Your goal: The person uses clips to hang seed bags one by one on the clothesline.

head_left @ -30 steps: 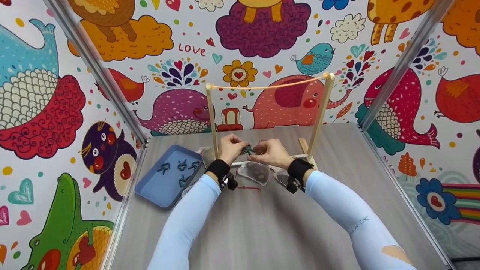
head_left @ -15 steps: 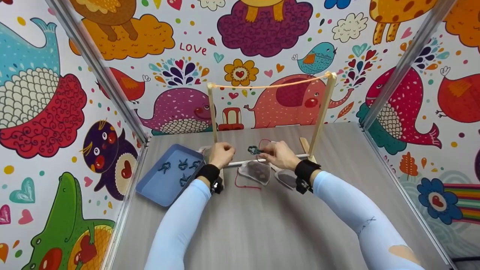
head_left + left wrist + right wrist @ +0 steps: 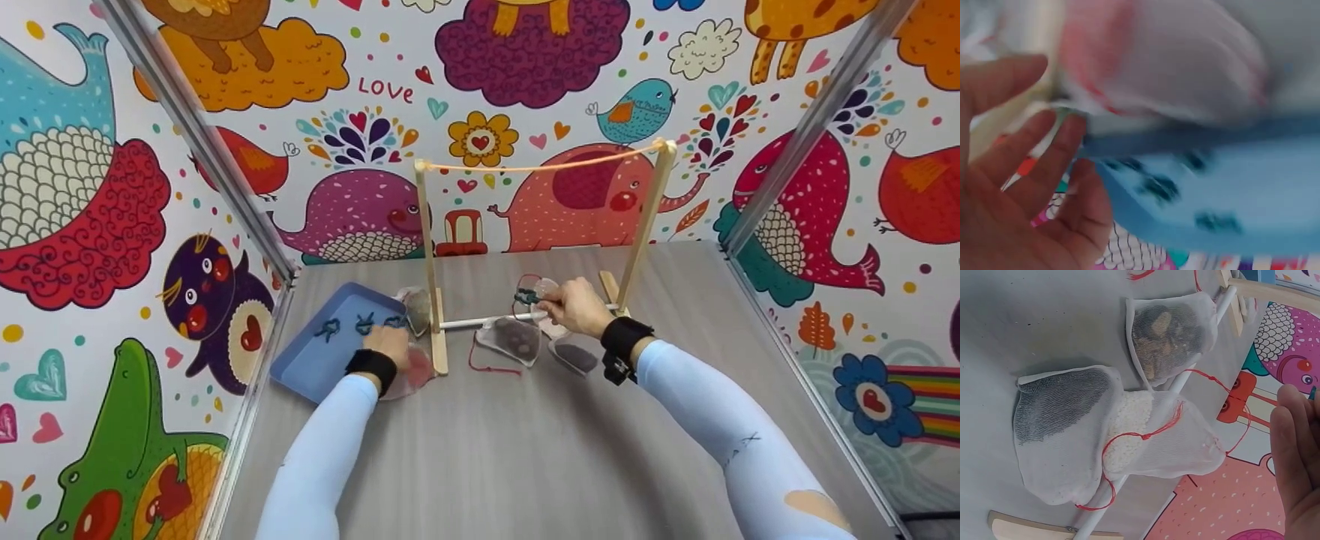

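Note:
My right hand [image 3: 581,307] pinches a small dark green clip [image 3: 526,297] above the white crossbar. In the right wrist view its fingers [image 3: 1292,455] mostly hide the clip. Just beneath that hand, a mesh bag of white grains [image 3: 1129,427] lies over the bar, its red string [image 3: 1248,419] looping up beside the fingers. My left hand [image 3: 388,345] is over the right edge of the blue tray [image 3: 311,371], fingers loosely spread with nothing in them. Several dark green clips [image 3: 328,330] lie in the tray. Close to the left hand is a mesh bag with pinkish contents [image 3: 417,367].
A wooden frame [image 3: 646,217] stands at the back, an orange cord [image 3: 540,166] strung between its posts. Mesh bags with dark contents [image 3: 576,356] and mixed brown contents [image 3: 514,341] lie before the crossbar [image 3: 465,324]. Another bag [image 3: 417,309] sits by the left post.
Both hands were together at the clip; the left hand has let go and moved left and down to the tray. The right hand keeps the clip, moving slightly right.

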The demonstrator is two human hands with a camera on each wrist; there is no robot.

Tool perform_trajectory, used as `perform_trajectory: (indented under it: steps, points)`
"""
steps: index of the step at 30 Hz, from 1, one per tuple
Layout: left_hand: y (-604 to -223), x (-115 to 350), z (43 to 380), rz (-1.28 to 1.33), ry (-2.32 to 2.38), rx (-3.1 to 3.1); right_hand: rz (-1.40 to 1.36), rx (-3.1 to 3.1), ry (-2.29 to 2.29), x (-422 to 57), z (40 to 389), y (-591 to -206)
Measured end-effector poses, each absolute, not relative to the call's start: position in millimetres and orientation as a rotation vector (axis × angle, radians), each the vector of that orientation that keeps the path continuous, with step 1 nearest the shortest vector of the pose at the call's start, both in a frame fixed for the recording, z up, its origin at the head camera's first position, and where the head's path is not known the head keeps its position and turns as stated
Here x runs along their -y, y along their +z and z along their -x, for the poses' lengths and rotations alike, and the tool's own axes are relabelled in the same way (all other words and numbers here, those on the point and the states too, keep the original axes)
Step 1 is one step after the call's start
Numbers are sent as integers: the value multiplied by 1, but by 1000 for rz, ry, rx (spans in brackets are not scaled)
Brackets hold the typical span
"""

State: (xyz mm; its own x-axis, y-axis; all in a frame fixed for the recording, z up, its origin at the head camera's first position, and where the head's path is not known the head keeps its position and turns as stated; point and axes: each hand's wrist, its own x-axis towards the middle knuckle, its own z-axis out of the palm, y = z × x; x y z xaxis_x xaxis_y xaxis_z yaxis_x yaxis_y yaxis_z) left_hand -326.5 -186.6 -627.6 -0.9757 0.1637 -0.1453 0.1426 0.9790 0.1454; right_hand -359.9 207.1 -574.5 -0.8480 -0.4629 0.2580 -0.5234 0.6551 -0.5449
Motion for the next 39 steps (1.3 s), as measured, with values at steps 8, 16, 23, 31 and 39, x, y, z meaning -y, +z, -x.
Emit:
perform_trajectory:
  steps: [8,16,23,31,39]
  points:
    - [-663,207,297,-463,-297,-3067,-837,2798,936,-207,359,-581]
    - [-679,208,296,-542,-323,-3173,-900,2757,903,-203,358,-582]
    - [-666,209,305,-473,-76,-3267,-924,2752,905,-206,359,-583]
    - [-614,189,318,-381,295,-3182,-947,2787,846,-203,358,-582]
    - [-523,147,326,-511,561,-3156,-959,2794,822,-203,359,-581]
